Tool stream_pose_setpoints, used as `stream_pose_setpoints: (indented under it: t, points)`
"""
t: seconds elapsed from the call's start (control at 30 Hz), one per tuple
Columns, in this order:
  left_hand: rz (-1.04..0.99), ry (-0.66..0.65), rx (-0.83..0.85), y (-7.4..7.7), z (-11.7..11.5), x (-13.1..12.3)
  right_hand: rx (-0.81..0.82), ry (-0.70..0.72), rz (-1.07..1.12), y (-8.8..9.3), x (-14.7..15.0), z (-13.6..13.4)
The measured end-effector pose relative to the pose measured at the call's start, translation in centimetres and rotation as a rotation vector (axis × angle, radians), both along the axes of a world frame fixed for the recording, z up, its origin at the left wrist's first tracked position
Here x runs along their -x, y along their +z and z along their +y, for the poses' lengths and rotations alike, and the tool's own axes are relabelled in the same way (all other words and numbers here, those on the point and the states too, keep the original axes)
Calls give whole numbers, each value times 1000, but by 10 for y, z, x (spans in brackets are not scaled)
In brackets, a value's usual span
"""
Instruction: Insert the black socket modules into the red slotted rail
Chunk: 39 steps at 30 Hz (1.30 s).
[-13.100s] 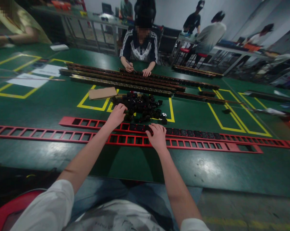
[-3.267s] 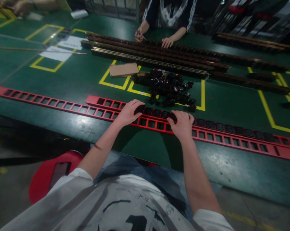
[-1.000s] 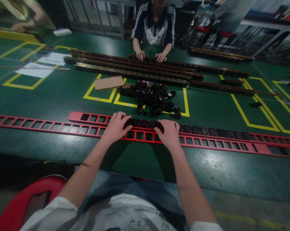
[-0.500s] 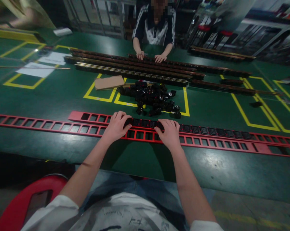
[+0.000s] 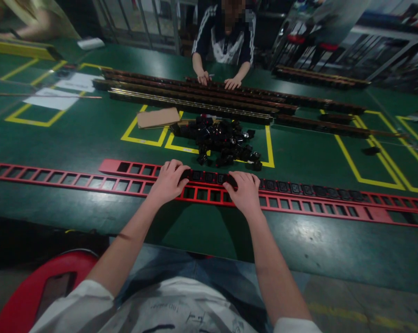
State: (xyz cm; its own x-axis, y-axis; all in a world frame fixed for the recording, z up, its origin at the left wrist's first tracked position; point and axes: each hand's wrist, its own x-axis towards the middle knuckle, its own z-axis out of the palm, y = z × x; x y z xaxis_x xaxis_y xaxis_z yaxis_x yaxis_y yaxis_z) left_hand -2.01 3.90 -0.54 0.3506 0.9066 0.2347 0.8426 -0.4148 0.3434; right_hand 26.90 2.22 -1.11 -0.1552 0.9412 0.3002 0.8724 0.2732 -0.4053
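Two red frames (image 5: 379,215), the nearer cut off at left, our left hand (image 5: 168,182) pinching a mostly hidden black block (image 5: 185,175) on the farther frame (image 5: 108,165), black modules (image 5: 209,177) between, our right hand (image 5: 244,190) pinching a half-hidden second block (image 5: 231,180), blurred modules (image 5: 295,188) beyond.

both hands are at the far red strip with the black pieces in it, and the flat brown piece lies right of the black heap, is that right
Not quite: the head view shows the flat brown piece left of the black heap. Both hands are at the far red strip with the black pieces in it.
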Motion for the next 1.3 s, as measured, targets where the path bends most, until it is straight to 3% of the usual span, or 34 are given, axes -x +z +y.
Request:
stream_pose_setpoints:
  t: [1.3]
  points:
    - [2,4,-3,0,0,-2,-33,6,-6,-4,-2,1]
